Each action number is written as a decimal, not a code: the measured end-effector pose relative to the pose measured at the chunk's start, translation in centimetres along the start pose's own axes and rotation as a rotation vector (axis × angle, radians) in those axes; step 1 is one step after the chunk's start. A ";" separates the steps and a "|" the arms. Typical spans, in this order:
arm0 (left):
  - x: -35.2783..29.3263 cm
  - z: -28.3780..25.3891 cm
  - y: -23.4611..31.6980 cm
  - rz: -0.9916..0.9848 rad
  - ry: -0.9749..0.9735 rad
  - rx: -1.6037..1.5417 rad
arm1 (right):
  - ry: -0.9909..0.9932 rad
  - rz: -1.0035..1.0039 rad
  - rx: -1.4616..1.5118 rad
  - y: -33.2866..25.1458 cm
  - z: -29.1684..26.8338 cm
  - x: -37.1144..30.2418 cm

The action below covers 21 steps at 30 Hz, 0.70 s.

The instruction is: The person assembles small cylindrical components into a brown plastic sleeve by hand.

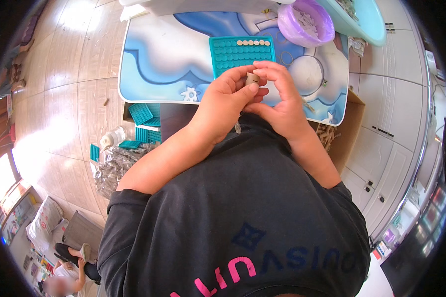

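Note:
In front of my chest, over the near edge of the table, my left hand (228, 94) is closed around a small brown cylinder (252, 78), its thumb pressed against the side. My right hand (285, 96) curves in from the other side, fingertips at the cylinder's upper end. Its thumb is well apart from those fingers, low beside my left fingers. Just beyond my hands lies a teal tray (228, 63) with rows of round hollows, partly hidden by them. Several pale round pieces (255, 43) sit in its far row.
A purple-lined bowl (327, 39) of pale pieces and a light-blue basin (376, 24) stand at the table's far right. Below left are more teal trays (141, 114), a clear jar (115, 136) and a crinkled bag (116, 168). An open carton (352, 116) stands right. Another person (69, 270) sits lower left.

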<state>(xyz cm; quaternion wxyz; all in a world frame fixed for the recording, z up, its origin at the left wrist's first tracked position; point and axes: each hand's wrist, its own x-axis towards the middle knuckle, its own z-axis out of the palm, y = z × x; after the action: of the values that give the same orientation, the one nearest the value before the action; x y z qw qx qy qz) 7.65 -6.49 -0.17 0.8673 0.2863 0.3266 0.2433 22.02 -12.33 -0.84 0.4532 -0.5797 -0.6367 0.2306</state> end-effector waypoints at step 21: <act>-1.0 -1.4 0.8 0.384 0.036 0.598 | 0.033 0.327 0.627 -0.6 -1.3 0.1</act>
<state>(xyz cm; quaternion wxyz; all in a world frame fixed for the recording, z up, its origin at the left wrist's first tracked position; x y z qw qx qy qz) 5.79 -6.00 -0.11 0.6777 0.5793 0.3390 0.3004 22.82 -12.64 0.36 0.5764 -0.5102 -0.4266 0.4748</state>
